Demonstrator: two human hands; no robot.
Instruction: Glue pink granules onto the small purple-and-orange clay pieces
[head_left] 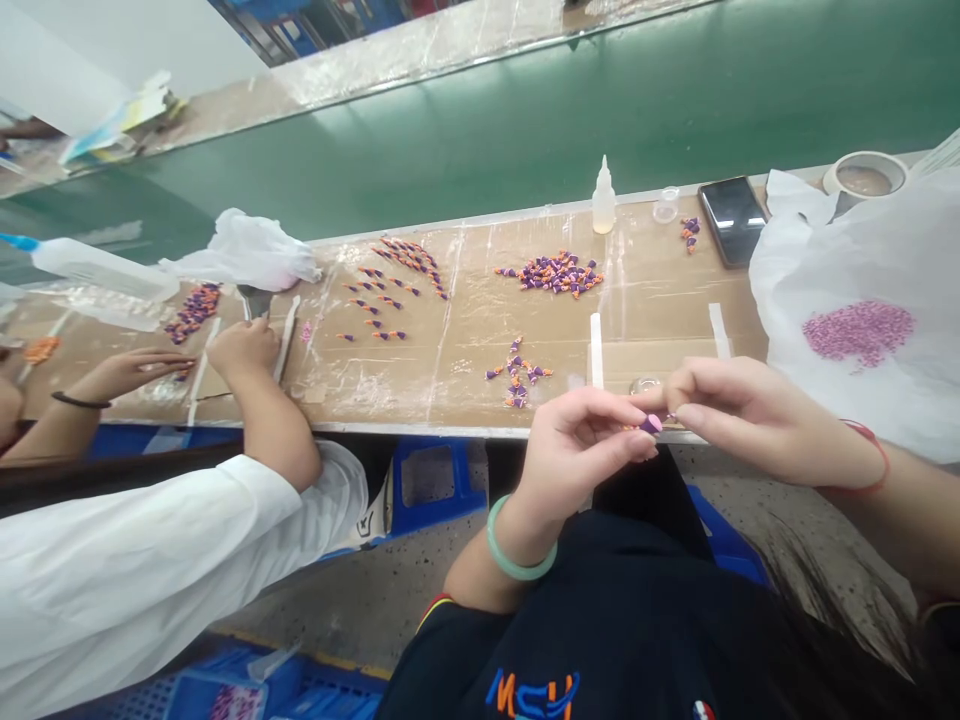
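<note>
Left grip (574, 440): bare hand, thumb and fingers pinching one small purple piece (651, 425), pink end exposed, above the near edge of the surface (469, 345); green bangle (519, 570) at wrist.

Right grip (739, 405): bare hand, thumb and forefinger drawn together just beside the piece; cannot tell whether anything sits between the tips. Red cord (885, 460) at wrist.

Just beyond: white strip (596, 350), lying flat.

To the left: small cluster (517, 375), purple and orange; farther back, larger heap (559, 273) of like pieces; farther left, loose rows (390, 303).

Beyond the heap: dropper bottle (604, 200), upright.

Right side: white sheet (791, 250) bearing pink bits (859, 332); dark phone (733, 222); tape roll (866, 180).
</note>
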